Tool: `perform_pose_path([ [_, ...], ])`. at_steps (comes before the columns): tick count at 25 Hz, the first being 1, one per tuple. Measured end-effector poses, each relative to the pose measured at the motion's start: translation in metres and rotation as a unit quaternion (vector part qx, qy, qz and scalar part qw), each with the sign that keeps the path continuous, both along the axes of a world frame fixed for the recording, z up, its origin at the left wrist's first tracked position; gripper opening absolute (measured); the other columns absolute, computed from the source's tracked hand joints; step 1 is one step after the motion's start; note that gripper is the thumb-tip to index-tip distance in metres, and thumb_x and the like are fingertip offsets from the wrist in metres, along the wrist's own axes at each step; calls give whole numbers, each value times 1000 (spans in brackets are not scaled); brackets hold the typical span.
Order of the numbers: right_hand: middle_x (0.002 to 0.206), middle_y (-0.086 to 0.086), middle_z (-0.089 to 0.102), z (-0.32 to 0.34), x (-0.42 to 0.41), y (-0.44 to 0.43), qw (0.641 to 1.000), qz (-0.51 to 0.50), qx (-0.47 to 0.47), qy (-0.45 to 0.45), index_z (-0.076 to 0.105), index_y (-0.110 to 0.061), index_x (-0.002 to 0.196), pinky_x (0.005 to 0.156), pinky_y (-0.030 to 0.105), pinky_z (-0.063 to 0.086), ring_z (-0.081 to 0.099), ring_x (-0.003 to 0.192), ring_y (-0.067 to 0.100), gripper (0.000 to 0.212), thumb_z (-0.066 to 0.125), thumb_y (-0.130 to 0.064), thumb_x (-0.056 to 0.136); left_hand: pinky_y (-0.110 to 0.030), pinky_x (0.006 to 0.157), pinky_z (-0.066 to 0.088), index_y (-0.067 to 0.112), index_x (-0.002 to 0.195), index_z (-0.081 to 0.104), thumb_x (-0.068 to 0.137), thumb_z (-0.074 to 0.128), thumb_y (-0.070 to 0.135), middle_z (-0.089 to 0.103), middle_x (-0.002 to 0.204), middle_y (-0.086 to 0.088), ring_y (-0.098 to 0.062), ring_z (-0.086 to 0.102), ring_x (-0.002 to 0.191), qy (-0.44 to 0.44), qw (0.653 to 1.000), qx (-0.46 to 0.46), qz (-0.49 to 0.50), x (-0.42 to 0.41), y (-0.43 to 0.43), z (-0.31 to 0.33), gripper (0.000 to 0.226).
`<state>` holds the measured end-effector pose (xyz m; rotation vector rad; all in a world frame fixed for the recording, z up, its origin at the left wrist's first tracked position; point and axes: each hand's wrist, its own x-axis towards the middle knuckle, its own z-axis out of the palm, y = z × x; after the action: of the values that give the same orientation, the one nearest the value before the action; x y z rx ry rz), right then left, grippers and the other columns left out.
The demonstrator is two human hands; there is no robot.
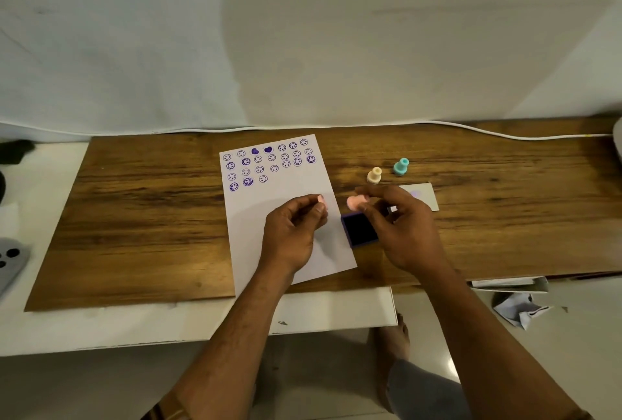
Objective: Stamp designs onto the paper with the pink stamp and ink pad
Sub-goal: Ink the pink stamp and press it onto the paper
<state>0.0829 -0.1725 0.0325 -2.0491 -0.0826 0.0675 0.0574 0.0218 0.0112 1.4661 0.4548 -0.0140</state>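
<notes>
Right hand (400,224) grips the pink stamp (356,202) between thumb and fingertips, holding it in the air just beyond the ink pad (359,229). Left hand (294,231) pinches a small pink piece (320,200), judged to be the stamp's cap; what it is cannot be confirmed at this size.

Landmark: the paper (289,251), lying on the wooden board (141,217).

- Ink pad: open, dark face up, touching the paper's right edge, partly under the right hand.
- Prints (269,162): several rows of purple smiley faces and two solid hearts fill the paper's far end. Rows shorten toward the person; the nearest holds few marks.
- Near half of the paper: unstamped, partly covered by the left hand.
- Beige stamp (374,175) and teal stamp (401,167): upright on the board, right of the paper and apart from it.
- Scrap sheet (425,195): right of the paper, behind the right hand, faint purple mark on it.

Assessment: earlier designs are complete. No print can be tied to the pink stamp, which is in hand and apparently uncapped. Whether its face is inked cannot be told. Remaining: press stamp to pad, then stamp the blank area.
</notes>
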Motion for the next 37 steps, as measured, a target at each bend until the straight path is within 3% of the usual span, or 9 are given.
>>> perform_pose_path([
  [3,115,-13,68,-9,-1,-2,992,6,-126,-8,73,-34,118,78,21,56,62,96,4,24,76,-31,95,-25,84,62,33,104,75,91,76,22,79,99,12,-5,76,91,13,998,49,30,1,7,-5,16],
  [7,114,-3,74,-21,-4,4,966,38,-247,-64,73,-29,118,78,26,47,58,99,11,20,70,-30,99,-34,89,63,33,101,76,89,78,23,79,101,9,-10,76,94,13,997,60,47,2,7,-9,16],
  [12,107,7,79,-28,-12,13,935,43,-321,-148,77,-12,114,75,31,44,65,95,28,27,81,-10,88,-39,91,62,38,93,76,88,79,22,80,100,9,-13,76,96,11,996,62,61,3,10,-10,17],
  [15,108,9,79,-32,-14,15,916,53,-363,-161,76,-8,116,74,32,42,62,95,31,32,82,-8,84,-39,92,62,39,92,75,88,79,22,79,100,10,-12,76,96,10,996,59,65,2,12,-9,18],
  [22,115,8,77,-34,-13,17,902,62,-397,-158,73,-9,124,78,35,45,59,101,31,36,77,-12,89,-44,96,60,35,97,74,88,79,21,78,101,6,-15,75,98,24,995,64,69,-2,19,-10,17],
  [26,114,6,77,-35,-11,16,897,69,-408,-156,74,-12,123,76,34,45,59,100,30,38,81,-13,85,-35,91,61,39,92,73,87,79,24,77,97,16,-9,75,94,23,995,78,62,-2,22,-10,18],
  [30,118,4,76,-33,-9,16,897,85,-409,-145,73,-14,125,79,36,50,60,103,27,39,79,-13,87,-23,84,57,31,102,75,88,78,26,73,93,20,-2,71,90,26,988,145,53,-4,28,-9,15],
  [37,110,7,79,-31,-9,24,907,55,-396,-134,78,-11,115,80,36,49,63,99,29,32,83,-10,84,-11,73,47,24,104,76,87,79,23,72,89,16,-3,69,86,53,982,175,56,-8,42,-6,17],
])
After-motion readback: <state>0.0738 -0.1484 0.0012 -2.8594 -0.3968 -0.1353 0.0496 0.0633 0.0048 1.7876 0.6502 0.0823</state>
